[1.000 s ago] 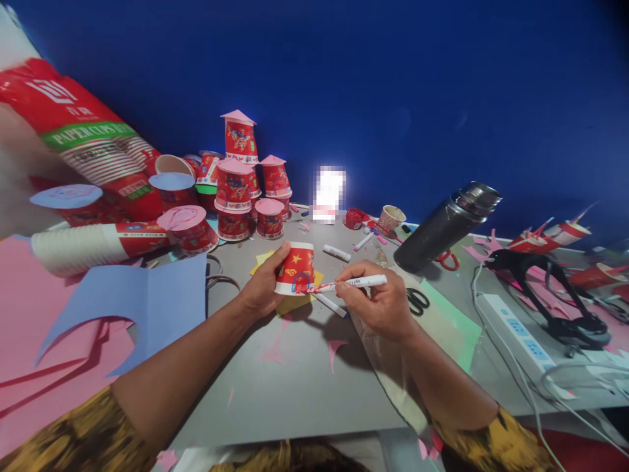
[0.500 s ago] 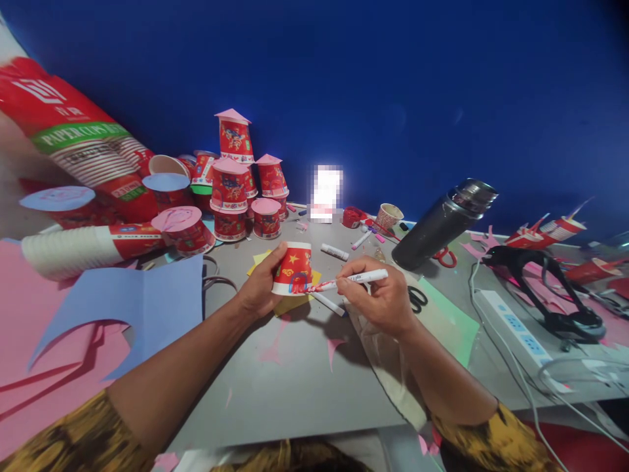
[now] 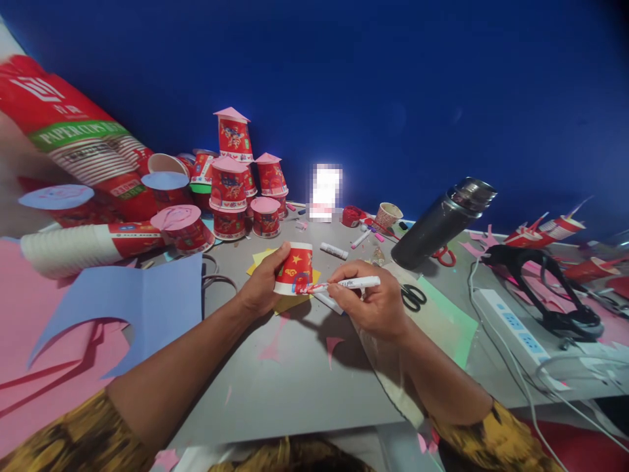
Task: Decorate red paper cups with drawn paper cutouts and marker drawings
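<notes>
A red paper cup (image 3: pixel 297 262) with gold figures is held upside down, slightly tilted, in my left hand (image 3: pixel 263 283), whose thumb and fingers wrap its left side. Near the cup's white rim a small arch is outlined in blue with red colouring inside. My right hand (image 3: pixel 371 300) pinches a white marker pen (image 3: pixel 361 282), and the pen's red-stained tip meets the cup at that drawing. Yellow paper (image 3: pixel 289 304) lies beneath the cup, and another white pen (image 3: pixel 328 302) lies partly behind my right hand.
Stacked red cups with pink paper tops (image 3: pixel 228 187) stand at the back left, near bagged paper cups (image 3: pixel 93 151). Blue paper (image 3: pixel 167 301) lies left. On the right are black-handled scissors (image 3: pixel 414 297), green paper (image 3: pixel 459 321), a dark flask (image 3: pixel 442 223) and a power strip (image 3: pixel 511 328).
My right hand has shifted slightly left and the pen with it, its tip staying at the rim drawing. The cup has turned a little in my left hand.
</notes>
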The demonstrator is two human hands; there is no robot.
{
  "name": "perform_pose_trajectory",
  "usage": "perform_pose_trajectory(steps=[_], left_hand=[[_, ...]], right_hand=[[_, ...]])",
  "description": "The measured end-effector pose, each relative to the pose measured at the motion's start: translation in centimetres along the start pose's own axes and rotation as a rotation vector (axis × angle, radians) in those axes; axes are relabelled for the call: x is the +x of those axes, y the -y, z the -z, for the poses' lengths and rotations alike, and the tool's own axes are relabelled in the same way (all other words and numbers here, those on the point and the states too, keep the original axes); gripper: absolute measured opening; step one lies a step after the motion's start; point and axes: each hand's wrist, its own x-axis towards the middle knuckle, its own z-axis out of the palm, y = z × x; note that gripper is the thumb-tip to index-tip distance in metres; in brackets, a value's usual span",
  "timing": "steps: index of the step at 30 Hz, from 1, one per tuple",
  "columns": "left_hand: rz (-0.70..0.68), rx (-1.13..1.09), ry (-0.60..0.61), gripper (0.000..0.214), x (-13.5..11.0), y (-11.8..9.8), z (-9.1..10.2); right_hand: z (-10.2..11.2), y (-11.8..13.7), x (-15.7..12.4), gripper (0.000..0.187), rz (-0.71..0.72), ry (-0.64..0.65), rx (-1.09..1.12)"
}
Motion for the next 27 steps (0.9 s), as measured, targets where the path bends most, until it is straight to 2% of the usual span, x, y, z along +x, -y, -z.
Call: perform_pose_trajectory(steps=[9, 16, 23, 27], left_hand=[[0.002, -0.003, 0.025, 0.041, 0.1, 0.1, 0.1], [-0.011, -0.002, 0.0, 0.041, 0.1, 0.1, 0.0], [-0.005, -0.009, 0.008, 0.041, 0.1, 0.0, 0.2], [0.008, -0.064, -0.036, 0.043, 0.1, -0.6, 0.2]], right_hand=[[0.0, 0.0, 0.1, 0.01, 0.004, -0.005, -0.03], [-0.1, 0.1, 0.0, 0.011, 0.019, 0.002, -0.04], [0.1, -0.1, 0.1, 0.009, -0.055, -0.01, 0.01], [0.7, -0.9, 0.4, 0.012, -0.18, -0.111, 0.069]])
